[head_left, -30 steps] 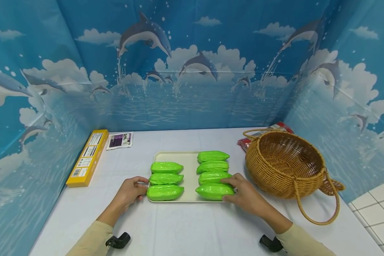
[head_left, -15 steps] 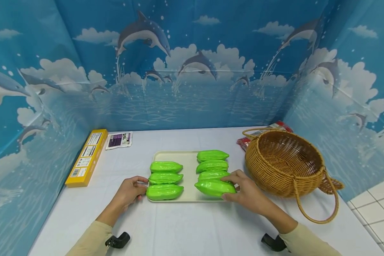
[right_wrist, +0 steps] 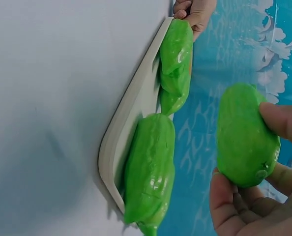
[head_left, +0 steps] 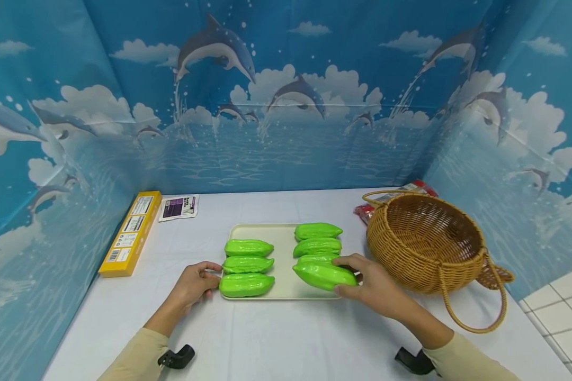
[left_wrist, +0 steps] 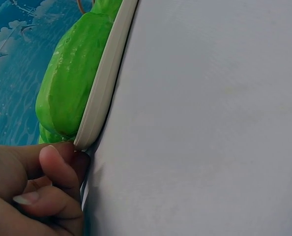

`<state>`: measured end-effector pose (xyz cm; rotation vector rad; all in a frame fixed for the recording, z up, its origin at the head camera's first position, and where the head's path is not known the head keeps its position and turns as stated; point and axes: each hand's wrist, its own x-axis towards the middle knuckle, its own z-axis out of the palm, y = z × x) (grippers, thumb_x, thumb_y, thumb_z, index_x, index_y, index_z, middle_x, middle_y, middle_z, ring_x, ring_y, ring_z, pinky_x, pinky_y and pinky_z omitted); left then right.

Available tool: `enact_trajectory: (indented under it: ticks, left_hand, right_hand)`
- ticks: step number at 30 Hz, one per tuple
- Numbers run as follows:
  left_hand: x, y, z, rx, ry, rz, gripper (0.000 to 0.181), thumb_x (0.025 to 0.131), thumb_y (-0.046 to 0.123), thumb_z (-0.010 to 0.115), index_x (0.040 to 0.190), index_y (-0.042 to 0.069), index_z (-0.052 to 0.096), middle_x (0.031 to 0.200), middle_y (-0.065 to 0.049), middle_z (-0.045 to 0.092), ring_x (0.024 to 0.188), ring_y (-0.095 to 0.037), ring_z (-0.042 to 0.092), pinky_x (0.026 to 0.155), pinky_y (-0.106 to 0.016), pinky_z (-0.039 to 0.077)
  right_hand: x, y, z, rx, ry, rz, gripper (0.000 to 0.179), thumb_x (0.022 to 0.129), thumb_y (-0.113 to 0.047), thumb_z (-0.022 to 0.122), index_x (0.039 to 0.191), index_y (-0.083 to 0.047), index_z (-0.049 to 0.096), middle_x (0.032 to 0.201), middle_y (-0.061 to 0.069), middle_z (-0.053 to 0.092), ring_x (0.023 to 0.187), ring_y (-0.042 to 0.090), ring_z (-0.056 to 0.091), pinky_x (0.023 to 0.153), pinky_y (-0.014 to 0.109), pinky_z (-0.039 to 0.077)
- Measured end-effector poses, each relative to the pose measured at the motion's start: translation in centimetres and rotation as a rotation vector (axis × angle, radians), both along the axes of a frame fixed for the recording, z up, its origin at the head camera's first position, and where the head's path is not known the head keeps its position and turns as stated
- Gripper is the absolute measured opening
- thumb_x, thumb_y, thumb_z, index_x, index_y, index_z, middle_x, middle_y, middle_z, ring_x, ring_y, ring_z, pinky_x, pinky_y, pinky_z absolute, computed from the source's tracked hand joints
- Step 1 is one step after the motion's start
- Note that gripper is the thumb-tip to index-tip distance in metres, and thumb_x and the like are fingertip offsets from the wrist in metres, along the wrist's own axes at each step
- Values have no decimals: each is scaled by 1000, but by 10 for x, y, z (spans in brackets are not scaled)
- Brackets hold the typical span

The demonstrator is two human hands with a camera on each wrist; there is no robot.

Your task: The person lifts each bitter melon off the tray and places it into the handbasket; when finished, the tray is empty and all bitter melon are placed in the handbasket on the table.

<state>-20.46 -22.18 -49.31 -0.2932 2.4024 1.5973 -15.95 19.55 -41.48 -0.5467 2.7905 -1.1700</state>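
My right hand (head_left: 369, 280) grips a glossy green ridged gourd (head_left: 321, 274) between thumb and fingers. In the right wrist view this held gourd (right_wrist: 247, 135) is raised above the tray, its blunt end towards the camera. A cream tray (head_left: 283, 275) carries two columns of similar gourds: three on the left, such as the front gourd (head_left: 246, 284), and three on the right, the nearest of those partly hidden behind the held one. My left hand (head_left: 194, 286) pinches the tray's left rim; in the left wrist view its curled fingers (left_wrist: 60, 169) meet the rim below a gourd (left_wrist: 72, 78).
A wicker basket (head_left: 400, 264) with handles stands right of the tray, its mouth facing up and left. Behind it lies a red packet (head_left: 364, 212). A yellow box (head_left: 131, 235) and a small purple-white sachet (head_left: 178, 207) lie at the back left. Dolphin-print curtains (head_left: 286, 153) surround the table.
The right hand has lifted the front right gourd off the tray and moved it slightly up and to the right. The left hand has stayed at the tray's rim.
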Motion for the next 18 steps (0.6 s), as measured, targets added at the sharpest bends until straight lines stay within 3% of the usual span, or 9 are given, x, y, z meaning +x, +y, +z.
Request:
enact_trajectory:
  ticks: [7, 14, 18]
  left_hand:
    - [1, 0, -1, -3, 1, -2, 31, 91, 3, 67, 122, 6, 67, 84, -7, 66, 54, -14, 52, 44, -26, 34]
    - [-1, 0, -1, 0, -6, -1, 32, 91, 4, 68, 123, 7, 67, 85, -7, 67, 54, -13, 52, 44, -26, 35]
    - [-2, -1, -2, -1, -4, -3, 32, 90, 4, 68, 122, 6, 67, 85, -7, 66, 54, -13, 52, 45, -26, 35]
  right_hand:
    - [9, 11, 21, 57, 8, 46, 55, 88, -33, 80, 137, -13, 64, 118, -2, 62, 96, 12, 55, 80, 26, 51]
    - [17, 29, 60, 76, 15, 88, 50, 93, -34, 75, 138, -19, 62, 116, -1, 59, 94, 15, 53, 74, 29, 48]
    - [16, 43, 82, 111, 74, 105, 47, 92, -28, 76, 137, -20, 62, 116, -3, 61, 93, 12, 55, 72, 29, 50]
